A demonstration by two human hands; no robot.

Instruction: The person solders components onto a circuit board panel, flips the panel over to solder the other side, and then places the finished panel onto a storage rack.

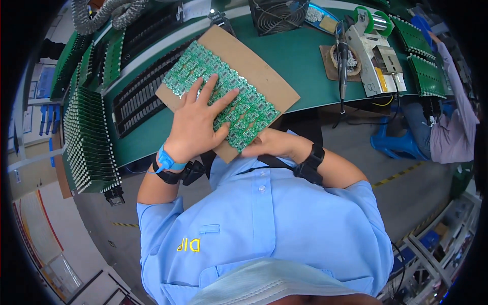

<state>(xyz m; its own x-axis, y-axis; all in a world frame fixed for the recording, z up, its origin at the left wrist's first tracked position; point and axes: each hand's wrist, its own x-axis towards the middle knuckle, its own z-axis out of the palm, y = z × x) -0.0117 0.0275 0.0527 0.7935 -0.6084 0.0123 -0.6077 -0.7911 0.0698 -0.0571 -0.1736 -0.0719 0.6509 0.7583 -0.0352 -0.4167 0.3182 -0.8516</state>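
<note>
A panel of green circuit boards [244,109] lies at a slant on a brown cardboard sheet [256,66], which reaches over the bench's near edge. My left hand [195,122] rests on the panel's near left part, fingers spread and pointing away from me. At the near corner, my right hand [274,143] has its fingers closed at the panel's edge; some of the fingertips are hidden. A blue strap circles my left wrist, and black straps are on both forearms.
The green bench [290,56] bears a slotted black rack [145,94] and a fan [277,15]. Green boards stand in a row [91,137] at left. A soldering iron [342,63] stands near a solder reel [377,21] at right. Another person's sleeve [457,91] shows beyond.
</note>
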